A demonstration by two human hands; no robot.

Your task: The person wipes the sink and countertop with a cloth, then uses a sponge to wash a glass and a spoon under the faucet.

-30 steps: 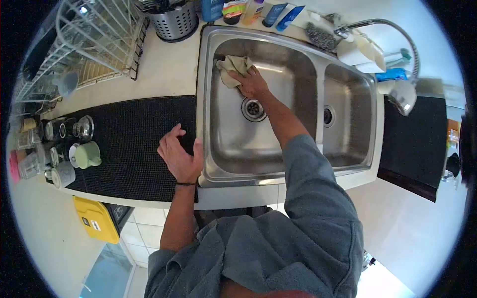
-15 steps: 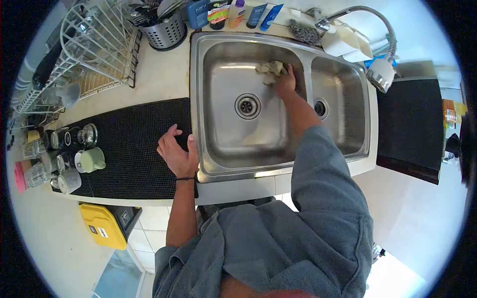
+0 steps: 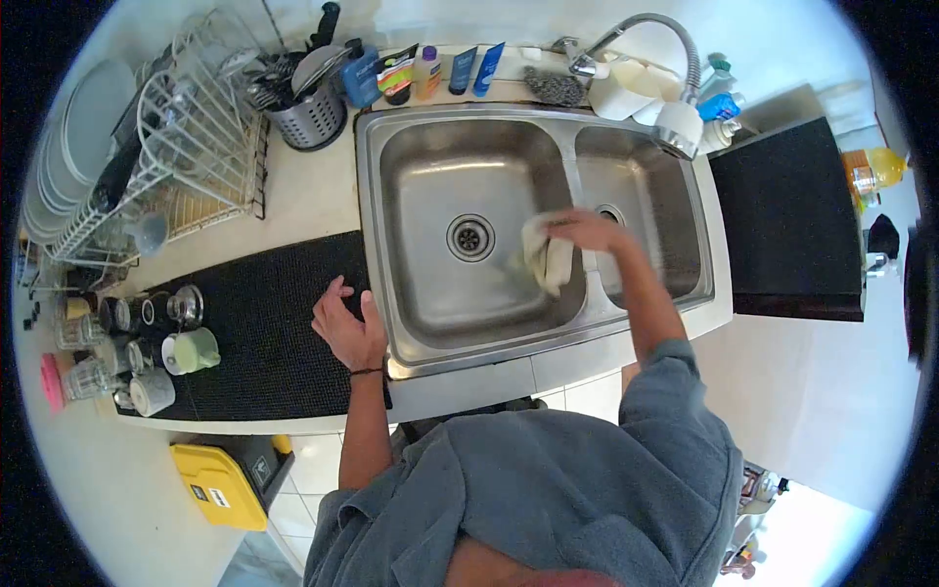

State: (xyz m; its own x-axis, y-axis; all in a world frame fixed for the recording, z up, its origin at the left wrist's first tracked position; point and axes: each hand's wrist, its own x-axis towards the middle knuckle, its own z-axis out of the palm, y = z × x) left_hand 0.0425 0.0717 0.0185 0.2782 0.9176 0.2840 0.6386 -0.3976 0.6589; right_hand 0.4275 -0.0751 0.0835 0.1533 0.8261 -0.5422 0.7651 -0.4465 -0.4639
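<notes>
My right hand (image 3: 590, 233) is over the right side of the large basin of a steel double sink (image 3: 421, 293), near the divider. Its fingers grip a pale cream cloth (image 3: 550, 256), which hangs down into the basin and is slightly blurred by motion. Left of the cloth, the round drain (image 3: 470, 238) shows in the basin floor. My left hand (image 3: 350, 328) rests on the black ribbed mat (image 3: 284, 323) beside the sink's left rim, fingers apart and holding nothing.
Cups, including a pale green mug (image 3: 196, 350), stand at the mat's left end. A white dish rack (image 3: 205, 157) and a utensil holder (image 3: 311, 117) are at the back left. Bottles and tubes line the back. The flexible faucet (image 3: 677, 127) hangs over the small basin.
My right hand has brought the cloth from the basin's back right corner toward me, up near the divider. My left hand stays on the mat. The view has shifted slightly.
</notes>
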